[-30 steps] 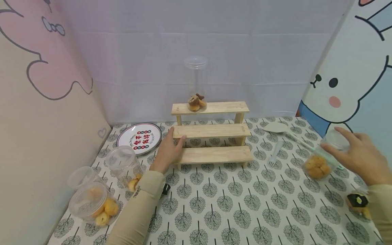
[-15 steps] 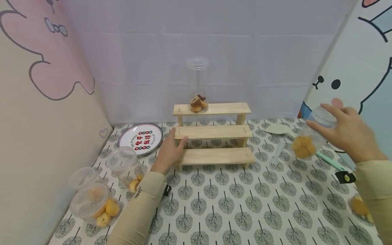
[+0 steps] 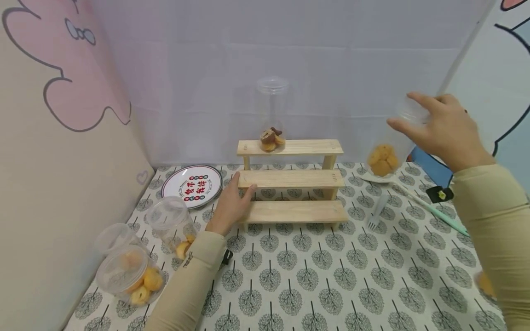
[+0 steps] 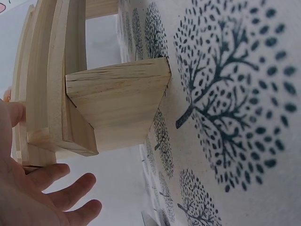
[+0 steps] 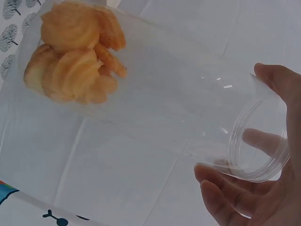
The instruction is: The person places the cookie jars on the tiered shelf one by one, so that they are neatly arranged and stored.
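A three-tier wooden shelf (image 3: 294,178) stands at the back of the table. My left hand (image 3: 229,207) grips the left end of its middle board; in the left wrist view the thumb lies on one side of the wood and the other fingers at its end. High on the right, my right hand (image 3: 449,131) holds a tall clear jar (image 5: 164,108) by its lidded top, thumb and fingers round it. The jar is raised above the table and tilted, with golden swirled cookies (image 5: 73,52) gathered at its bottom. Another clear jar (image 3: 272,108) with brown and golden cookies stands on the top board.
Several clear jars of cookies (image 3: 128,278) stand at the left, before a white plate (image 3: 192,186) with red lettering. A clear fork (image 3: 377,211) and a long spoon with a mint handle (image 3: 439,214) lie right of the shelf. Another cookie container (image 3: 483,284) is partly hidden by the right sleeve.
My right hand has lifted the jar of cookies off the right side of the table and carried it up and left toward the shelf. The left hand stays on the shelf.
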### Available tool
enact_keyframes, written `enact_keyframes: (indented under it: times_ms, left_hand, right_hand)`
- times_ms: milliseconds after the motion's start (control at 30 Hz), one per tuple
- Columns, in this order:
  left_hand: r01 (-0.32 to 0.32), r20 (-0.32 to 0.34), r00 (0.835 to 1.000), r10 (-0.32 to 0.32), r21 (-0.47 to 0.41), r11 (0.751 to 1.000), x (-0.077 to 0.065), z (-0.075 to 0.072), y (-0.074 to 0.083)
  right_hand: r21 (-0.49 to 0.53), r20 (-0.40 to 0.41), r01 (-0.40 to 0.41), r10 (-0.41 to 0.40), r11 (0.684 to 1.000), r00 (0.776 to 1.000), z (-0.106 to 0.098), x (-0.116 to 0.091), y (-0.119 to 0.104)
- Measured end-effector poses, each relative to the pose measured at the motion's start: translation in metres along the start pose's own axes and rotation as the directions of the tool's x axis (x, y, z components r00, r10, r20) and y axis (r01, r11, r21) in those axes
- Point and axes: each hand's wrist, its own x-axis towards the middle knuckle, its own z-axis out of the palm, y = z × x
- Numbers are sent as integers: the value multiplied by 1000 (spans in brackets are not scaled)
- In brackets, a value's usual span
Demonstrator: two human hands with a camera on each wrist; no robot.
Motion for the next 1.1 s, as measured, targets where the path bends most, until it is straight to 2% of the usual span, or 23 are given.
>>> enact_keyframes:
  times_ms: [267,567,1100]
  left_hand:
    - [6,-6,1000,-6,15,1000,-2,-1,1]
    - [36,0,999,-36,17,999,-6,-2,2]
    - [41,5,999,-41,21,999,-10,4,6]
  right_hand:
    - [73,9,35,-35,997,999,9,37,-35]
    - [54,21,74,-76,996,997,14,71,-71]
    - [57,87,72,-77,996,993,26,96,-110]
